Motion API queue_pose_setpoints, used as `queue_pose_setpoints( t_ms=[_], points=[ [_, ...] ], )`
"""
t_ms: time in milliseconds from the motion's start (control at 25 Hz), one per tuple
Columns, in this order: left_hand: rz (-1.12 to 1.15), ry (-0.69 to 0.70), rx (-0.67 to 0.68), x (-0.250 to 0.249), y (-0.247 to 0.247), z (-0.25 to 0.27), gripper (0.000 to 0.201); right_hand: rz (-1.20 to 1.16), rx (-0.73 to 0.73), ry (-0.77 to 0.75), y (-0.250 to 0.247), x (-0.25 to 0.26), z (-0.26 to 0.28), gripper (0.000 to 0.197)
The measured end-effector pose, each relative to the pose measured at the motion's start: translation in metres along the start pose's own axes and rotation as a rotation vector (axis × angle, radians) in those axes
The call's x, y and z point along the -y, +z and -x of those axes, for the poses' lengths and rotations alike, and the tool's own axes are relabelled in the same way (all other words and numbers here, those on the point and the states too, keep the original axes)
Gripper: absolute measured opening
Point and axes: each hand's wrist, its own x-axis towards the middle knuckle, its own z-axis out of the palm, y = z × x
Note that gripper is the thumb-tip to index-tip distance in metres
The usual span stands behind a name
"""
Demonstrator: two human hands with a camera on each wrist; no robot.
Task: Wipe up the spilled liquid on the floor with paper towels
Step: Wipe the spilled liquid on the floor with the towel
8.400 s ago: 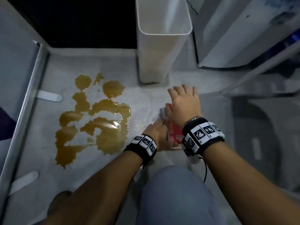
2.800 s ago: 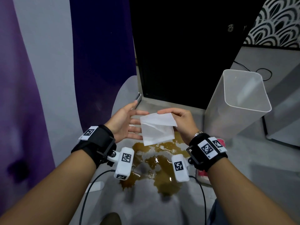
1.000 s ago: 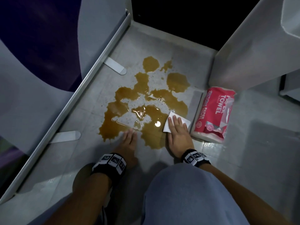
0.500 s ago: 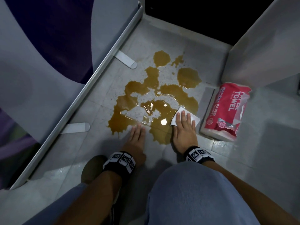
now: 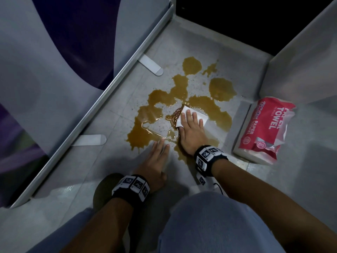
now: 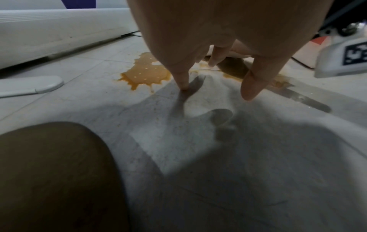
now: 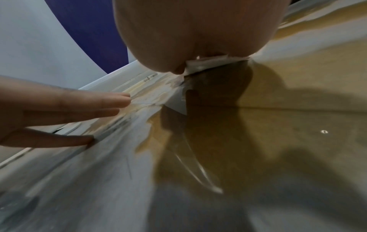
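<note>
A brown spill [image 5: 160, 99] spreads in blotches over the grey tiled floor [image 5: 116, 125]. My right hand [image 5: 191, 123] lies flat with straight fingers on a folded white paper towel [image 5: 200, 115] in the middle of the spill; the towel's left edge is soaked brown. In the right wrist view the towel [image 7: 206, 64] shows under my palm, with wet floor all around. My left hand [image 5: 160, 152] rests flat and empty on dry floor at the spill's near edge, its fingers [image 6: 256, 81] pointing down at the tile. A red paper towel pack [image 5: 264, 128] lies to the right.
A white bin wall [image 5: 299, 61] stands behind the pack. A grey rail [image 5: 102, 103] with two white feet [image 5: 151, 65] runs along the left under a purple and grey panel. My knee [image 5: 215, 225] and a shoe [image 5: 105, 187] are close below.
My right hand has pushed the towel forward and left, from the spill's near right edge into its middle, and the towel has started soaking brown. The left hand stays planted.
</note>
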Motion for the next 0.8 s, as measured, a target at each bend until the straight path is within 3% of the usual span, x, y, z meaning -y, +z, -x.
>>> queue_pose_setpoints(
  t_ms=[120,360,640,800],
  points=[
    [0.121,-0.023,0.020,0.006,0.006,0.003,0.092,0.027,0.015,-0.036,0.001,0.010,-0.015,0.058],
    [0.143,-0.048,0.067,0.006,0.006,0.000,0.093,0.131,0.062,-0.193,0.005,0.009,-0.012,0.059],
    [0.173,-0.081,0.068,0.002,0.001,-0.002,0.092,0.113,0.102,-0.474,-0.006,-0.033,-0.006,0.061],
    [0.198,-0.076,0.073,-0.002,-0.001,-0.005,0.094,0.104,0.121,-0.501,-0.017,-0.066,0.009,0.055]
  ],
)
